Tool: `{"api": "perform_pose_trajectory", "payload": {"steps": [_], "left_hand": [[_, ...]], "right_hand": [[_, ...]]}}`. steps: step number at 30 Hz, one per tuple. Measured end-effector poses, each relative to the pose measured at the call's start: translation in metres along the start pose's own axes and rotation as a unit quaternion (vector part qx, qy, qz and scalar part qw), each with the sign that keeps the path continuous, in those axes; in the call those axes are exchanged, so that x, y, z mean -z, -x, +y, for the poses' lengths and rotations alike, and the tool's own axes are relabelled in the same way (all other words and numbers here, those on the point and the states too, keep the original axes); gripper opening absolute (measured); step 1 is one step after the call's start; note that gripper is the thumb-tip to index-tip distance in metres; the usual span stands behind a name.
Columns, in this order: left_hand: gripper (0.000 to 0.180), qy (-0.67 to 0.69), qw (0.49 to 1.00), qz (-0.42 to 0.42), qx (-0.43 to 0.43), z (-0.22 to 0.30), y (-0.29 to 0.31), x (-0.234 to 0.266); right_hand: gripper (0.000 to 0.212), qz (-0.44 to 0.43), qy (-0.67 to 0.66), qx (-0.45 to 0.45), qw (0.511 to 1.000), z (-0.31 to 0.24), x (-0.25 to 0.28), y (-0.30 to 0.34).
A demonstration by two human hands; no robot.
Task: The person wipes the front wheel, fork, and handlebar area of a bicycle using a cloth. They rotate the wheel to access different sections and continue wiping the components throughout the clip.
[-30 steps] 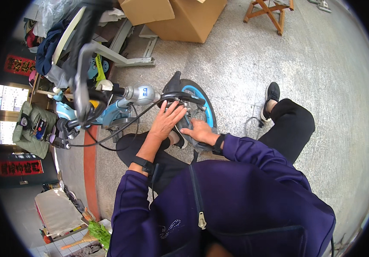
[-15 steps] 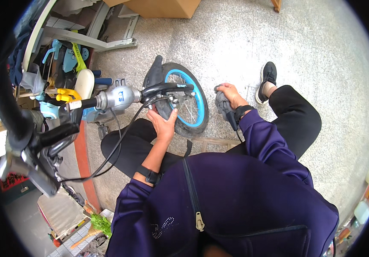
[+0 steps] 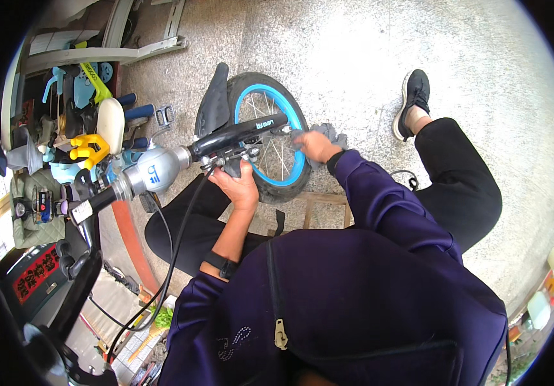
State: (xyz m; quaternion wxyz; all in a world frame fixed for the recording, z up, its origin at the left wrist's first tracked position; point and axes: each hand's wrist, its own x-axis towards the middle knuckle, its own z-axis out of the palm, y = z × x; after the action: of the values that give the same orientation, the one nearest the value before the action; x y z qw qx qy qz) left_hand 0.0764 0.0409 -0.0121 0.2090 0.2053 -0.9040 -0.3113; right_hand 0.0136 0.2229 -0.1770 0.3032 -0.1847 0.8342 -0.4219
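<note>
A child's bicycle leans over, its front wheel (image 3: 296,161) with a blue rim and black tyre showing its side. A black fork (image 3: 244,132) runs across the wheel from the silver head tube (image 3: 161,168). My left hand (image 3: 237,190) is closed around the lower part of the dark mudguard, just below the brake caliper (image 3: 249,154); the fingers are partly hidden. The mudguard's other end (image 3: 214,106) sticks out beyond the tyre. My right hand (image 3: 317,147) grips a crumpled grey cloth (image 3: 336,136) and reaches the rim near the fork's end.
Black handlebars (image 3: 87,257) and loose cables (image 3: 183,248) lie close on the left. Behind them are a yellow part (image 3: 90,149), a white saddle-like piece (image 3: 111,122) and a metal frame (image 3: 106,56). A low wooden stool (image 3: 319,198) stands between my legs.
My right hand has moved left with the grey cloth, from beside the wheel to its rim and fork end. My left hand stays by the brake. The view has shifted slightly.
</note>
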Motion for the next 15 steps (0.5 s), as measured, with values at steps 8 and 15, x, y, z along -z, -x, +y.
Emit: {"api": "perform_pose_trajectory", "payload": {"steps": [8, 15], "left_hand": [[0.059, 0.024, 1.0, 0.003, 0.019, 0.004, -0.008, 0.0], [0.054, 0.038, 0.999, 0.012, 0.033, 0.006, -0.011, -0.001]], "right_hand": [[0.034, 0.016, -0.009, 0.032, 0.999, 0.002, -0.038, 0.026], [0.027, 0.015, -0.11, -0.033, 0.993, -0.029, -0.031, 0.056]]}}
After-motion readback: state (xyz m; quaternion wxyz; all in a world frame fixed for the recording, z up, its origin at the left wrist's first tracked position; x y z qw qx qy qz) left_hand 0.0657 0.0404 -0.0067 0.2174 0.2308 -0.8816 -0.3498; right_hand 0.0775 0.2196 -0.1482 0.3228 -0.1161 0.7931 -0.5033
